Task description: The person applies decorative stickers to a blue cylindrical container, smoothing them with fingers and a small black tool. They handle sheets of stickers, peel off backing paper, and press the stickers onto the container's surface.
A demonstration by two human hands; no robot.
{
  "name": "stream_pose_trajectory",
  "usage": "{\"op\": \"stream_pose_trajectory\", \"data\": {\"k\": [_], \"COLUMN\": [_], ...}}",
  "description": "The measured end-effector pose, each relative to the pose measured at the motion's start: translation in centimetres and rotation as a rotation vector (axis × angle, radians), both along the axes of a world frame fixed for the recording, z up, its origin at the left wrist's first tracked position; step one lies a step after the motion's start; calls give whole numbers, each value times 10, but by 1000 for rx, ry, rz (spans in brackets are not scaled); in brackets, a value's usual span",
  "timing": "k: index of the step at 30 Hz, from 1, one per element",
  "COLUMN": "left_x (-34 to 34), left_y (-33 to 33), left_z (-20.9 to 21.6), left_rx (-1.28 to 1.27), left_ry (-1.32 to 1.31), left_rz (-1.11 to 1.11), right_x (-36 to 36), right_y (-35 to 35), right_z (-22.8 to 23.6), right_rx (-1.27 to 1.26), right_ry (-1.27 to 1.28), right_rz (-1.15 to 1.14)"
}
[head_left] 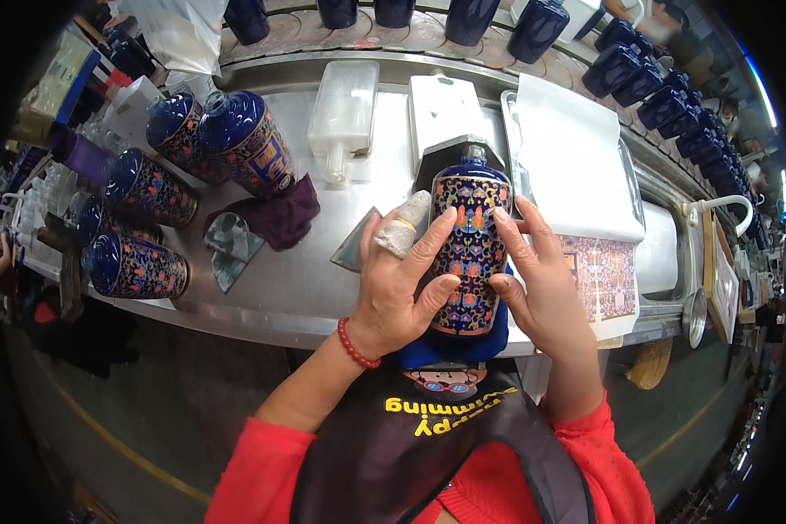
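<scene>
A dark blue bottle with a colourful floral wrap (470,249) lies on its back in front of me, neck pointing away, its base over a blue cloth (489,341). My left hand (397,284) holds its left side, thumb and fingertips against the pattern. Pale cloth covers wrap some of that hand's fingers. On the opposite side my right hand (541,284) presses thumb and fingers onto the wrap. Beyond the neck sits a dark angular block (441,157). Beside my right hand lie printed floral decal sheets (616,271), partly under white paper (572,148).
Several decorated blue bottles (249,144) stand at the left, near a purple cloth (284,214) and flat greenish scraper pieces (231,249). A clear glass bottle (345,105) lies on the metal table (262,301). Plain blue bottles (537,31) line a curved conveyor behind.
</scene>
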State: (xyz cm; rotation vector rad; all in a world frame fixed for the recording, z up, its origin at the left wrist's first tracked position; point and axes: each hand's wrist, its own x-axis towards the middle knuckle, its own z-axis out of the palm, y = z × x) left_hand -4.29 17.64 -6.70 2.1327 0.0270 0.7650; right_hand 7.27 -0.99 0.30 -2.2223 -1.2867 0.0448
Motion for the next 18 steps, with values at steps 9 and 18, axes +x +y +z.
{"op": "stream_pose_trajectory", "data": {"k": [9,18], "left_x": [-13,-12], "left_y": [-4,-4], "left_z": [-10,-15], "left_rx": [-48,-7], "left_ry": [21,-3], "left_rz": [-98,-116], "right_x": [-14,-17], "right_y": [-13,-17], "right_z": [-5,-10], "right_rx": [-31,-5], "right_ry": [39,124], "right_rz": [21,59]}}
